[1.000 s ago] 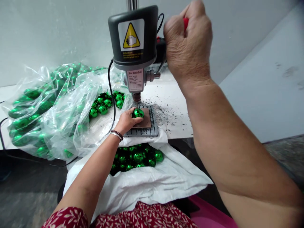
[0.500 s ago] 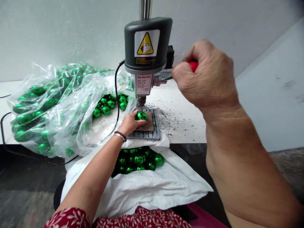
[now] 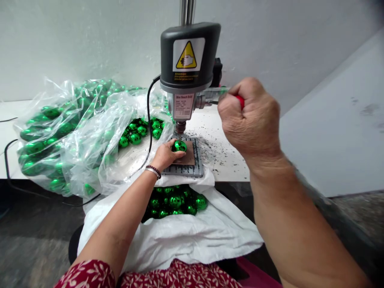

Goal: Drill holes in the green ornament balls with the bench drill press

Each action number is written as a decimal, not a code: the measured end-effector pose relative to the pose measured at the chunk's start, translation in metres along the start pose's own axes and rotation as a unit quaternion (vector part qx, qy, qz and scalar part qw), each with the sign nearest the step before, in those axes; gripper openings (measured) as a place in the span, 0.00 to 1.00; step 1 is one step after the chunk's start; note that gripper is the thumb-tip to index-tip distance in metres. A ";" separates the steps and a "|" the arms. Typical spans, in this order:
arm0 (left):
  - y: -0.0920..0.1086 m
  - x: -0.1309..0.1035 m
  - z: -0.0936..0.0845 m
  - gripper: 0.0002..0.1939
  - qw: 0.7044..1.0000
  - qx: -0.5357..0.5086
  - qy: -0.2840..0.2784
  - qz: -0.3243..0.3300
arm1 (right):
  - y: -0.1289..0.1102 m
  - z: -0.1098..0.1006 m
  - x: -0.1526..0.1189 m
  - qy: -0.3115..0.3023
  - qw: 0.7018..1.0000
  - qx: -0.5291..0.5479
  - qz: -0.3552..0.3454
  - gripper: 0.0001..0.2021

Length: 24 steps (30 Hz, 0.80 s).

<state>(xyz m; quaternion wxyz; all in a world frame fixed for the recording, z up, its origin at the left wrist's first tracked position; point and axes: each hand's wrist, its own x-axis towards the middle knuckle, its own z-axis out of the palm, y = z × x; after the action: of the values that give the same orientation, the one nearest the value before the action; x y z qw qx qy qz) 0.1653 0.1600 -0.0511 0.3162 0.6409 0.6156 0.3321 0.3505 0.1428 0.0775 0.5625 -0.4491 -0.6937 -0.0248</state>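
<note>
Pinched in my left hand (image 3: pixel 167 155) is a shiny green ball ornament (image 3: pixel 180 146), resting on a brown board (image 3: pixel 188 158) over the grey drill base (image 3: pixel 196 170). Right above the ball is the chuck (image 3: pixel 180 127) of the bench drill (image 3: pixel 189 56); the thin bit points down at its top, and I cannot tell whether it has entered. My right hand (image 3: pixel 249 116) is wrapped round the red knob (image 3: pixel 240 102) of the drill's feed lever, at the machine's right side.
Clear plastic bags (image 3: pixel 81 132) full of green balls lie on the white table (image 3: pixel 231 160) at left. More green balls (image 3: pixel 177 200) sit on a white cloth (image 3: pixel 192 236) over my lap. A black cord (image 3: pixel 148 116) hangs left of the drill. Dark shavings litter the table.
My right hand has moved down and slightly left with the lever knob, and the chuck sits a little lower towards the ball. My left hand keeps the ball in place.
</note>
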 end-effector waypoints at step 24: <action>-0.004 0.001 0.003 0.23 1.000 0.000 -0.014 0.002 | 0.017 0.024 -0.037 0.113 0.990 -0.049 -0.070 0.06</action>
<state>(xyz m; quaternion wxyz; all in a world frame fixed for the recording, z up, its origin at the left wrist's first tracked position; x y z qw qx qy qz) 0.1653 0.1609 -0.0563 0.3241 0.6471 0.6097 0.3233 0.3416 0.1440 0.0311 0.6115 -0.4206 -0.6534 -0.1490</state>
